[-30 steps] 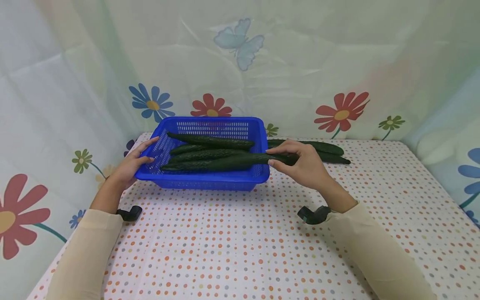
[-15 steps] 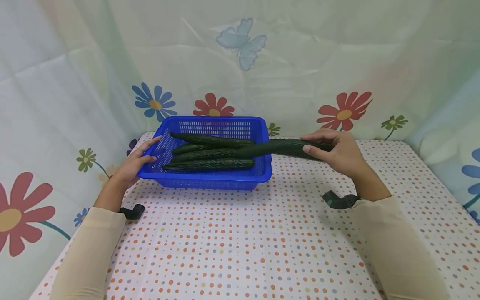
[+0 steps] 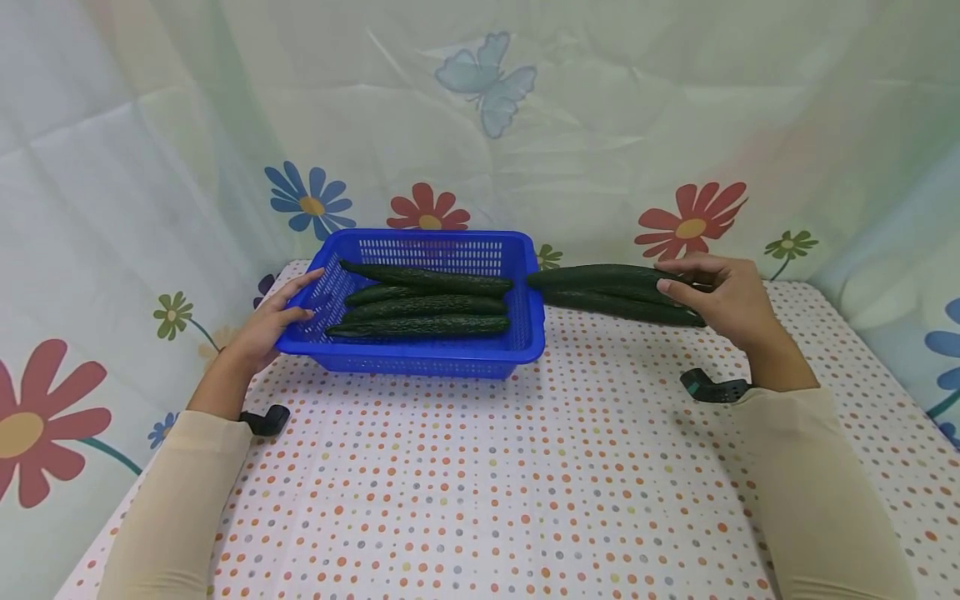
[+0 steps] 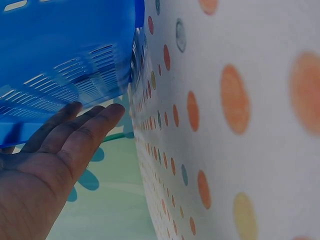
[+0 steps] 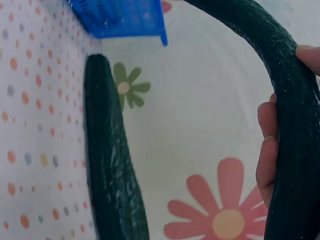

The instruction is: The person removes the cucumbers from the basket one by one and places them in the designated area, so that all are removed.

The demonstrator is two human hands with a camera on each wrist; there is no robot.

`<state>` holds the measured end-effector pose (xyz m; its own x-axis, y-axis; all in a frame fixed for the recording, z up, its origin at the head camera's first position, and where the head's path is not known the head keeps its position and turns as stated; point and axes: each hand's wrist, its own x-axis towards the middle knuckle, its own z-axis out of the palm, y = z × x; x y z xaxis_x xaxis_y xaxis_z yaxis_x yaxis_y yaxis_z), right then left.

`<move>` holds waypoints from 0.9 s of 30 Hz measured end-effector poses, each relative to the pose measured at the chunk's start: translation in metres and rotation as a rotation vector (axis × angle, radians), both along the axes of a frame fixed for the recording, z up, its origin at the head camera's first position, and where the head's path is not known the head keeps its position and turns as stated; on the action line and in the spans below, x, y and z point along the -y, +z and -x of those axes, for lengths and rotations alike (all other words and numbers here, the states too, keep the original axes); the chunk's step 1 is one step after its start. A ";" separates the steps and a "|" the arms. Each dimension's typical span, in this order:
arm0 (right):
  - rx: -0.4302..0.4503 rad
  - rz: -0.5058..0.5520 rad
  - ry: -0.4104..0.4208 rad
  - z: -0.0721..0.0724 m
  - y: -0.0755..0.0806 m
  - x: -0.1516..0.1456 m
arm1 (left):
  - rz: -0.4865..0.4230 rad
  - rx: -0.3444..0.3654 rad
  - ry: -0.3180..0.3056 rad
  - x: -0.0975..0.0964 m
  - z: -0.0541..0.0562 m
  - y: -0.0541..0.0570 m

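Note:
My right hand (image 3: 723, 298) holds a long dark green cucumber (image 3: 592, 274) near its right end, thumb on one side and fingers on the other. The cucumber's left tip reaches the right rim of a blue plastic basket (image 3: 420, 353). Below the held cucumber, another cucumber (image 5: 111, 150) lies on the tablecloth; in the head view they overlap, with part of a further one showing between. Several cucumbers (image 3: 423, 327) lie side by side in the basket. My left hand (image 3: 262, 333) grips the basket's left rim, thumb over the inside, fingers (image 4: 85, 137) stretched along the outside underneath.
The table has a white tablecloth (image 3: 450, 483) with coloured dots. Behind the basket hangs a pale curtain (image 3: 600, 125) printed with flowers and a butterfly, and it continues on both sides. A small black camera (image 3: 712, 387) sits at my right wrist.
My right hand has drawn the cucumber rightward, from above the basket to above the cucumbers on the tablecloth. My left hand has stayed on the rim.

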<state>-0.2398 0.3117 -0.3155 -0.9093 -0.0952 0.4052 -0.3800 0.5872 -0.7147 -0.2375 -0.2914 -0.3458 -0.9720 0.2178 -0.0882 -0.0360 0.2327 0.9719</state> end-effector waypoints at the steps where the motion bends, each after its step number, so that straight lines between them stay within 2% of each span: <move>1: 0.006 0.009 -0.002 0.001 -0.002 -0.002 | -0.001 0.000 -0.001 0.000 0.000 0.000; 7: 0.015 0.014 -0.027 0.002 -0.004 -0.012 | -0.007 0.003 -0.007 0.000 0.001 -0.001; 15: 0.047 -0.157 -0.076 0.003 -0.008 0.000 | -0.002 0.003 0.000 0.000 0.000 0.000; 19: 0.064 -0.202 -0.071 0.008 -0.014 0.011 | -0.003 0.008 -0.002 0.000 0.000 0.000; 27: 0.084 -0.216 -0.027 0.017 -0.034 0.026 | -0.003 0.010 -0.001 -0.001 0.001 0.000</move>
<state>-0.2569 0.2855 -0.3496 -0.9424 -0.1470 0.3005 -0.3065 0.7393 -0.5996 -0.2384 -0.2909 -0.3454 -0.9708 0.2193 -0.0970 -0.0454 0.2294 0.9723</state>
